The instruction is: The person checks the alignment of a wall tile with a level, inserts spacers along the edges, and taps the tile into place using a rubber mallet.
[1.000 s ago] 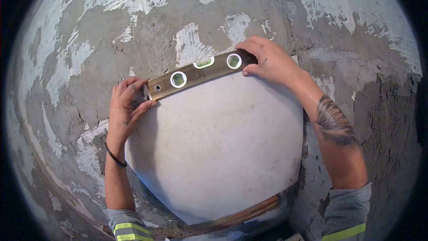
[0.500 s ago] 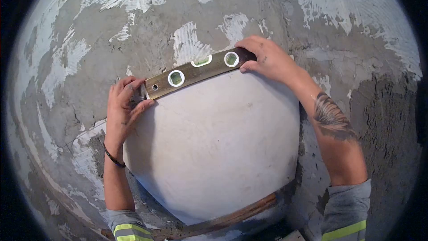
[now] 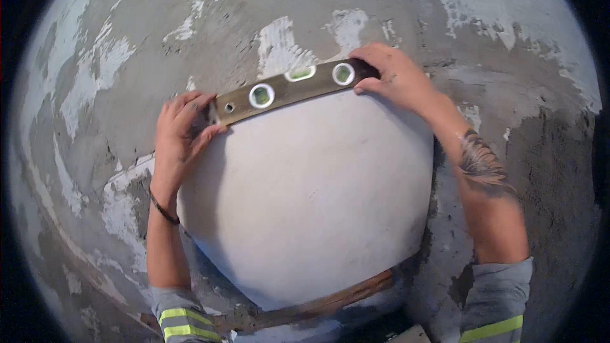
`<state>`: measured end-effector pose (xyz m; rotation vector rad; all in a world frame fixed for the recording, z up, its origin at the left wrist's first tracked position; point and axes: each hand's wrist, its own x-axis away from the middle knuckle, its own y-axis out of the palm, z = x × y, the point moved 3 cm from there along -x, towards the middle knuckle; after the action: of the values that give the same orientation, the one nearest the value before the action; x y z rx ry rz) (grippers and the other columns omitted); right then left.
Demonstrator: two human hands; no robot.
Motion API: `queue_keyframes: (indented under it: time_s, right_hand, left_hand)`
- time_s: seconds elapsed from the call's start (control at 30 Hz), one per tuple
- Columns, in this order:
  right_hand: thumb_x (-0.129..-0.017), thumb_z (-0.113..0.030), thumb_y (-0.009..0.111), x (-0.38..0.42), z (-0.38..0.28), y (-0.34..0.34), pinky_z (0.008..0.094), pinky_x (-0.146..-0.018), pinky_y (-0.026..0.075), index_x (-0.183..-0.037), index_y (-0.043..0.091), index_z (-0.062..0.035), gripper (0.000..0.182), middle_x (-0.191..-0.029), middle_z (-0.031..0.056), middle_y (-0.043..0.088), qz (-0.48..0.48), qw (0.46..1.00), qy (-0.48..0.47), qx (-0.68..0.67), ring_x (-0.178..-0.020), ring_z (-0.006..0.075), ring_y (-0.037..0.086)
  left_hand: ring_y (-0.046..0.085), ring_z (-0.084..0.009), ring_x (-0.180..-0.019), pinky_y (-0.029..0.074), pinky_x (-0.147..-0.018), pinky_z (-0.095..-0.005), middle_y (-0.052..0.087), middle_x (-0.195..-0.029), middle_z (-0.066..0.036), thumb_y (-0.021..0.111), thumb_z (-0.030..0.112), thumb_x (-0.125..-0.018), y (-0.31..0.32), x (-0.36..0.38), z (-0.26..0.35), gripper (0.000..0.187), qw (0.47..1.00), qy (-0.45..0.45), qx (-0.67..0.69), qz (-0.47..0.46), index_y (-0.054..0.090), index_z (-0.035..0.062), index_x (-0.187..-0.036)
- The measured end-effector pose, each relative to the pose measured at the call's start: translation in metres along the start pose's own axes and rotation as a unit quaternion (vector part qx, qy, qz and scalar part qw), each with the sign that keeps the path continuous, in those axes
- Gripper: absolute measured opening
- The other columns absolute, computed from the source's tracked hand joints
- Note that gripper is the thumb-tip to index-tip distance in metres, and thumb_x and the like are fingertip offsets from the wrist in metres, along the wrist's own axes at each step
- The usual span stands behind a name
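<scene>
A spirit level (image 3: 289, 92) with green vials in white rings lies along the top edge of a large pale tile (image 3: 311, 197). It slants in view, its right end higher. My left hand (image 3: 181, 130) grips the level's left end between thumb and fingers, the thumb near the tile's top edge. At the opposite end, my right hand (image 3: 394, 79) pinches the dark tip of the level, thumb below and fingers above. The tile stands against the wall, its lower corner pointing down in view.
Behind the tile is a rough grey wall (image 3: 159, 76) with white adhesive patches. A brown wooden strip (image 3: 356, 292) runs beneath the tile's lower edge. Darker, damp-looking mortar (image 3: 553, 165) covers the wall at right.
The level and both hands appear slightly higher and further right in view, and the level slants a little less. Both hands keep their hold on it.
</scene>
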<state>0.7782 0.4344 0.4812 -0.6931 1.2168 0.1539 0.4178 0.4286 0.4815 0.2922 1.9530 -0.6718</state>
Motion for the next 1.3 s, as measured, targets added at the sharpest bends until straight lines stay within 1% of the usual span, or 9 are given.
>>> queue_keyframes:
  time_s: [0.1, 0.3, 0.37, 0.8, 0.87, 1.0, 1.07, 1.17, 1.3]
  right_hand:
    - [-0.072, -0.016, 0.076, 0.001, 0.002, 0.002, 0.0372, -0.092, 0.048, -0.117, 0.061, -0.0018, 0.049, -0.110, 0.0140, 0.063, 0.025, 1.000, -0.014, -0.003, -0.103, 0.0318, 0.060]
    - [-0.071, -0.016, 0.078, 0.000, 0.002, 0.000, 0.0367, -0.093, 0.049, -0.117, 0.061, -0.0024, 0.050, -0.111, 0.0141, 0.063, 0.017, 1.000, 0.011, -0.007, -0.103, 0.0313, 0.061]
    - [-0.071, -0.017, 0.078, -0.001, 0.003, 0.001, 0.0366, -0.093, 0.049, -0.116, 0.061, -0.0028, 0.051, -0.110, 0.0135, 0.063, 0.015, 1.000, -0.011, -0.009, -0.103, 0.0306, 0.061]
    - [-0.071, -0.018, 0.079, 0.002, 0.003, 0.001, 0.0384, -0.093, 0.049, -0.119, 0.061, -0.0048, 0.053, -0.110, 0.0130, 0.063, 0.020, 1.000, -0.002, 0.008, -0.104, 0.0317, 0.060]
    - [-0.071, -0.017, 0.079, 0.006, 0.007, -0.001, 0.0389, -0.093, 0.049, -0.121, 0.060, -0.0056, 0.054, -0.108, 0.0139, 0.063, 0.058, 0.998, -0.002, 0.001, -0.106, 0.0316, 0.060]
    - [-0.072, -0.015, 0.078, 0.010, 0.018, -0.012, 0.0354, -0.093, 0.049, -0.124, 0.058, -0.0066, 0.056, -0.108, 0.0120, 0.062, 0.043, 0.997, 0.056, 0.023, -0.103, 0.0275, 0.060]
    - [-0.071, -0.012, 0.078, 0.009, 0.018, -0.015, 0.0376, -0.087, 0.050, -0.122, 0.060, -0.0056, 0.054, -0.101, 0.0133, 0.064, -0.011, 0.997, 0.074, 0.010, -0.095, 0.0289, 0.061]
    - [-0.076, -0.011, 0.075, 0.010, 0.030, -0.011, 0.0350, -0.085, 0.052, -0.121, 0.060, -0.0059, 0.048, -0.111, 0.0119, 0.064, 0.013, 0.997, 0.080, -0.004, -0.092, 0.0253, 0.063]
    - [-0.079, -0.010, 0.072, 0.010, 0.032, -0.012, 0.0349, -0.084, 0.052, -0.119, 0.062, -0.0050, 0.041, -0.111, 0.0123, 0.066, 0.020, 0.996, 0.085, -0.023, -0.091, 0.0255, 0.064]
  left_hand:
    - [0.057, -0.0285, -0.101, 0.045, -0.090, -0.0369, 0.064, -0.116, -0.010, 0.078, 0.024, -0.076, 0.000, -0.004, -0.003, 0.049, 0.999, 0.035, -0.011, 0.020, 0.063, 0.0090, -0.120]
    - [0.057, -0.0292, -0.103, 0.045, -0.090, -0.0378, 0.064, -0.115, -0.010, 0.080, 0.025, -0.071, 0.000, -0.005, -0.005, 0.052, 1.000, 0.025, 0.008, -0.015, 0.063, 0.0084, -0.118]
    - [0.057, -0.0294, -0.104, 0.045, -0.091, -0.0379, 0.064, -0.116, -0.010, 0.080, 0.024, -0.071, 0.000, -0.005, -0.005, 0.053, 1.000, 0.027, 0.004, -0.010, 0.063, 0.0080, -0.118]
    - [0.056, -0.0301, -0.108, 0.045, -0.094, -0.0391, 0.062, -0.119, -0.012, 0.080, 0.025, -0.071, 0.003, -0.002, -0.004, 0.055, 1.000, 0.026, 0.000, 0.000, 0.063, 0.0071, -0.119]
    - [0.056, -0.0302, -0.108, 0.045, -0.094, -0.0390, 0.062, -0.119, -0.012, 0.080, 0.025, -0.071, 0.003, -0.001, -0.004, 0.054, 1.000, 0.027, 0.000, 0.000, 0.063, 0.0068, -0.119]
    - [0.056, -0.0306, -0.108, 0.044, -0.095, -0.0386, 0.063, -0.119, -0.012, 0.079, 0.027, -0.073, 0.004, -0.003, -0.005, 0.053, 1.000, 0.028, -0.007, -0.004, 0.063, 0.0059, -0.119]
    - [0.056, -0.0306, -0.105, 0.044, -0.092, -0.0391, 0.063, -0.116, -0.011, 0.079, 0.026, -0.073, 0.006, -0.003, -0.006, 0.051, 0.999, 0.036, 0.006, 0.003, 0.064, 0.0078, -0.118]
    - [0.057, -0.0303, -0.101, 0.044, -0.089, -0.0395, 0.065, -0.113, -0.010, 0.079, 0.026, -0.073, 0.006, -0.003, -0.002, 0.050, 0.999, 0.040, 0.018, 0.016, 0.065, 0.0097, -0.118]
    - [0.057, -0.0295, -0.099, 0.044, -0.089, -0.0387, 0.065, -0.112, -0.009, 0.079, 0.025, -0.072, 0.006, -0.003, -0.001, 0.049, 0.999, 0.038, 0.014, 0.023, 0.065, 0.0094, -0.117]
